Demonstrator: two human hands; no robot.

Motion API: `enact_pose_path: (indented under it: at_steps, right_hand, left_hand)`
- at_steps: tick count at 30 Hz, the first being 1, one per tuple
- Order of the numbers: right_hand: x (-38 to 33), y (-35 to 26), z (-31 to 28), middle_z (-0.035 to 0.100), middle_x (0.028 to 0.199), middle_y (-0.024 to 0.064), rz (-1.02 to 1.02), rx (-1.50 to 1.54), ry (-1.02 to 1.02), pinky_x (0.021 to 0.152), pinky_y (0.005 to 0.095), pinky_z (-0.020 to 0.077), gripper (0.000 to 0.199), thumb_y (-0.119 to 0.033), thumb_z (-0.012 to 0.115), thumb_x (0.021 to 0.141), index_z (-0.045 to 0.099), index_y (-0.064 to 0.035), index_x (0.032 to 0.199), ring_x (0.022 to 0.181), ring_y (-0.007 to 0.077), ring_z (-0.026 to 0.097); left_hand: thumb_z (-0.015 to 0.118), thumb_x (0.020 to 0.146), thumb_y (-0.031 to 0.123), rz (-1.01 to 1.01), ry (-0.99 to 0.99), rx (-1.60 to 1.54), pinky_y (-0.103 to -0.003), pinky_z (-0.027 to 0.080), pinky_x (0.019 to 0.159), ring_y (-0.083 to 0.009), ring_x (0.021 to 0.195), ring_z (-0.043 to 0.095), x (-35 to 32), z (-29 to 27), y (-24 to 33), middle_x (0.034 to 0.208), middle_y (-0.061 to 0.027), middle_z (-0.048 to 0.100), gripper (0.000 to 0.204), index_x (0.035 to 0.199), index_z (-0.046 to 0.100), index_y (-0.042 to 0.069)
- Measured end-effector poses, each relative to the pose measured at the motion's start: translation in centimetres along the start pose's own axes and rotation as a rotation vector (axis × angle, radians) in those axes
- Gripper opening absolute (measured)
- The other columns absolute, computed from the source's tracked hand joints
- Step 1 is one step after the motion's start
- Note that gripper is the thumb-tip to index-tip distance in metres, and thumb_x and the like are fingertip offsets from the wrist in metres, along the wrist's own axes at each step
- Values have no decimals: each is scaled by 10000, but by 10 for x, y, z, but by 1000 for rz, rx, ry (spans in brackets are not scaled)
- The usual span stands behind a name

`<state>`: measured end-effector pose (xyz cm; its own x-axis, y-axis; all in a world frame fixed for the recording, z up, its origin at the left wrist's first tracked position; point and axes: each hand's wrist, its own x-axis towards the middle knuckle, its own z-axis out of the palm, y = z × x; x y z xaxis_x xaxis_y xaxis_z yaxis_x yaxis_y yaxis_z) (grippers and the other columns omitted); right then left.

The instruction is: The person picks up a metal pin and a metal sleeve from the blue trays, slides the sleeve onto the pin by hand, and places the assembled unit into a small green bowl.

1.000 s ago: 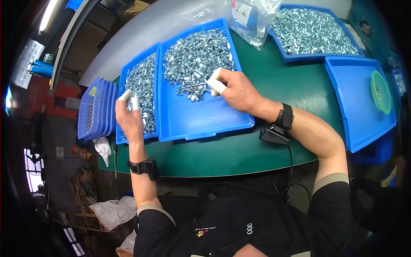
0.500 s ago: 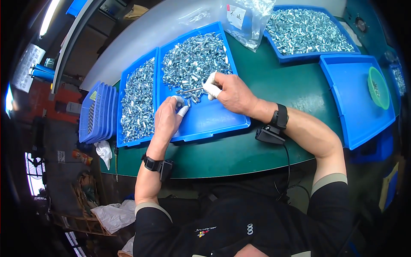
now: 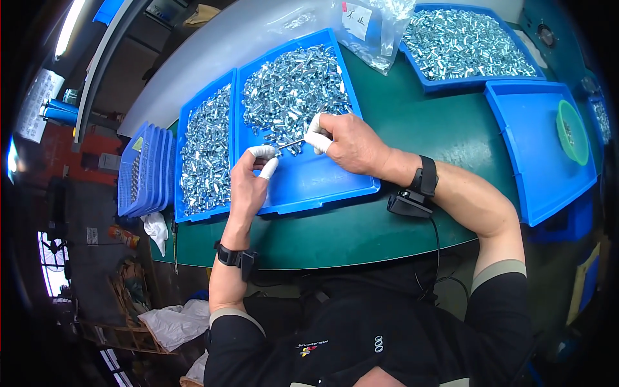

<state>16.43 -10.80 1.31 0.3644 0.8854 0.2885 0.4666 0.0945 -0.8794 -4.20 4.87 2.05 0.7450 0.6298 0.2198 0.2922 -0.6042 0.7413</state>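
Observation:
My right hand (image 3: 358, 143), with white covers on thumb and fingertip, pinches a thin metal rod (image 3: 291, 144). The rod points left, over the right-hand blue tray (image 3: 322, 184). At its tip is a small shiny metal part (image 3: 278, 153), touching the white-covered fingertips of my left hand (image 3: 250, 180). The left thumb and forefinger curl toward each other around the part; its exact shape is too small to tell. Just beyond both hands lies a heap of small silvery metal parts (image 3: 290, 84) in the same tray, whose near half is bare blue.
A second blue tray (image 3: 205, 213) of metal parts adjoins on the left, beside stacked blue baskets (image 3: 145, 171). Far right stand another filled tray (image 3: 464, 84) and a blue tray (image 3: 535, 148) bearing a green bowl (image 3: 570, 132). A clear plastic bag (image 3: 377, 45) lies behind.
My left hand has shifted slightly left and its fingers have turned toward the rod tip. The rod has moved a little down and left, and its tip now meets the small part.

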Motion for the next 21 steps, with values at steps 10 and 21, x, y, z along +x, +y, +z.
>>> enact_pose_path:
  at_steps: [10,21]
  right_hand:
    - [1,1,2,733,828,152,-67,-26,-33,688,399,536,237,-243,685,985,690,-7,961,751,287,718]
    - [3,2,-1,714,703,97,10,-82,-203,618,388,519,293,-270,617,1031,703,-19,905,650,233,698]
  left_hand:
    - [753,898,-21,195,-29,-56,-283,541,808,-155,873,670,-1,7,24,985,-72,705,174,1062,699,-3]
    - [760,890,-13,255,-106,-105,-289,530,799,-163,851,661,-2,18,25,948,-71,701,174,1057,712,4]
